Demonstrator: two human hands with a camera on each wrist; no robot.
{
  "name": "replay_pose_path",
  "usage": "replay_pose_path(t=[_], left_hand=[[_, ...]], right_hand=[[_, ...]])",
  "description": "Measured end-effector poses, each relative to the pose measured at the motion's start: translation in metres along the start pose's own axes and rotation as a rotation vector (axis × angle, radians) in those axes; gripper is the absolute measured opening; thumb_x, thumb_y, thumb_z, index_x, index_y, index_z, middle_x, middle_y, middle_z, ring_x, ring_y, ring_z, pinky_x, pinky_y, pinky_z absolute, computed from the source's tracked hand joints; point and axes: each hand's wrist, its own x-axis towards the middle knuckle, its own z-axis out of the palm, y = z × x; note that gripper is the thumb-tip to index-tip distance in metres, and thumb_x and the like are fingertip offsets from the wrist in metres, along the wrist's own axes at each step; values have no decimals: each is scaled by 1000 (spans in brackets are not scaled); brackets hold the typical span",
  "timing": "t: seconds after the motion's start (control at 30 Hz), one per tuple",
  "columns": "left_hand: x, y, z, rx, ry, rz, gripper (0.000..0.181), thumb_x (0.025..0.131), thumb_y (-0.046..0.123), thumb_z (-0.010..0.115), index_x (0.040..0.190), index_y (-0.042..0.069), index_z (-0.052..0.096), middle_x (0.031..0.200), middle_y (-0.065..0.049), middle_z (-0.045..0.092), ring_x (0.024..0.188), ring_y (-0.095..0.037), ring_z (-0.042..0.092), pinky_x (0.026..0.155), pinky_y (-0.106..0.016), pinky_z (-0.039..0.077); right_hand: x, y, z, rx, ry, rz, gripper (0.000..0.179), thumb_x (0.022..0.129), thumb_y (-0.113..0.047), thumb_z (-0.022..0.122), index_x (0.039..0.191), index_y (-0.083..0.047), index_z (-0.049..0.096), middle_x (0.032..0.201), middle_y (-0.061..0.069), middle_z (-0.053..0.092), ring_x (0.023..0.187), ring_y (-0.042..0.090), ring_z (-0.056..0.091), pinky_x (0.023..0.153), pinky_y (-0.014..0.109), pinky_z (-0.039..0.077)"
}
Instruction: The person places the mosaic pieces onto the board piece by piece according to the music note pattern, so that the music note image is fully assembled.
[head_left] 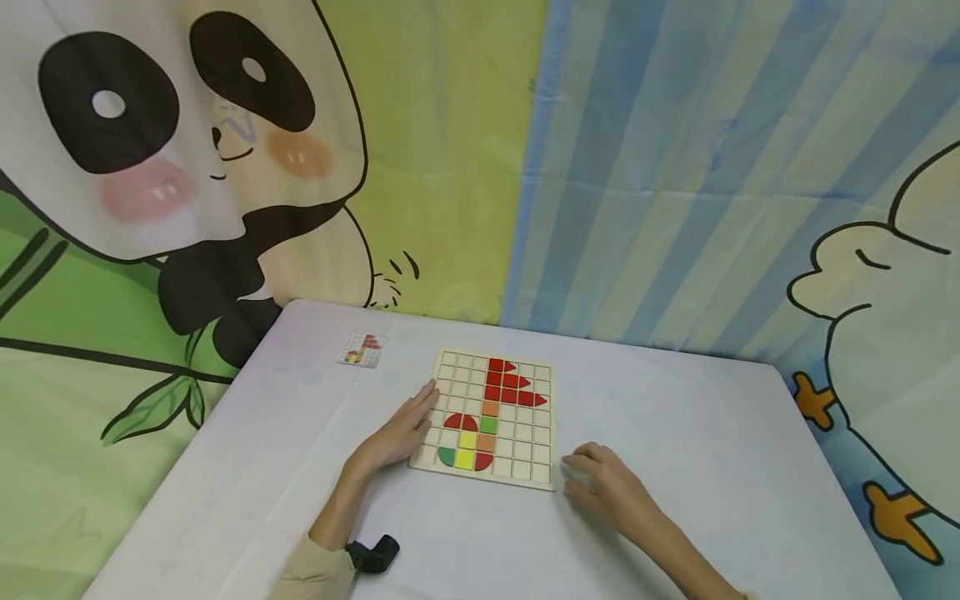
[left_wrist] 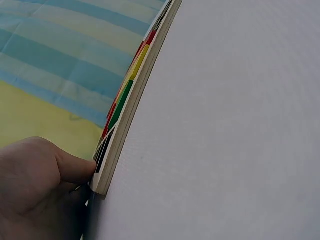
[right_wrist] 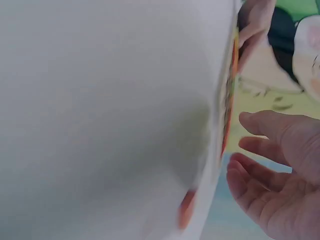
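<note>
A wooden grid board (head_left: 521,454) lies on the white table, with flat coloured pieces set in its squares. Red squares (head_left: 496,378) and red pointed pieces fill part of the far end. Below them run orange, green and yellow squares (head_left: 467,439), with red and green quarter-rounds (head_left: 446,456) beside. My left hand (head_left: 401,429) rests along the board's left edge, fingers fairly straight; its thumb (left_wrist: 77,169) touches the board near a corner. Off the near right corner hovers my right hand (head_left: 611,487), apart from the board. Its fingers are loosely bent, with nothing between them (right_wrist: 270,165).
A small card (head_left: 362,351) printed with a similar coloured pattern lies at the table's far left. The left wrist carries a black device (head_left: 372,554). Behind the table (head_left: 675,400) hangs a cartoon backdrop (head_left: 450,167) with a panda and blue stripes.
</note>
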Motion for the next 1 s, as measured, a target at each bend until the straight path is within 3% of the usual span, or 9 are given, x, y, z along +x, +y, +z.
replay_pose_path(t=[0.13,0.3,0.5,0.77,0.87,1.0], left_hand=[[1,0,-1,16,3,-8,59,109,8,41,164,4,21,175,-9,5,162,-34,4,130,-57,8],[3,-2,1,21,9,-4,58,109,9,40,164,4,20,175,-9,4,162,-34,4,130,-56,8],[2,-2,4,21,7,7,60,108,6,41,164,3,18,175,-12,4,161,-36,5,130,-58,9],[2,-1,4,22,10,15,60,108,7,41,164,1,19,175,-14,5,161,-37,5,129,-59,7],[2,-2,4,25,2,0,60,108,8,40,164,4,19,175,-11,4,162,-35,5,130,-57,7],[2,-2,4,14,1,-12,60,109,9,41,165,5,19,175,-9,4,162,-34,5,130,-57,8]], right_hand=[[-29,33,-7,-13,25,133,37,79,-9,89,113,-2,77,105,3,67,90,13,59,73,26,56],[-46,56,-6,-4,59,152,33,75,-9,91,104,-1,77,95,-1,64,80,9,56,68,22,53],[-48,61,-4,11,76,143,26,77,-13,90,98,-3,78,90,-4,62,76,5,51,65,20,50],[-35,53,-4,-47,53,145,20,78,-10,89,92,-8,76,85,-6,62,73,2,51,63,19,50],[-24,45,-2,15,64,88,19,80,-6,87,93,-8,74,87,-7,62,73,0,54,62,18,51],[-1,21,3,179,79,-84,21,82,3,82,99,-1,72,92,-1,64,75,3,60,62,18,55]])
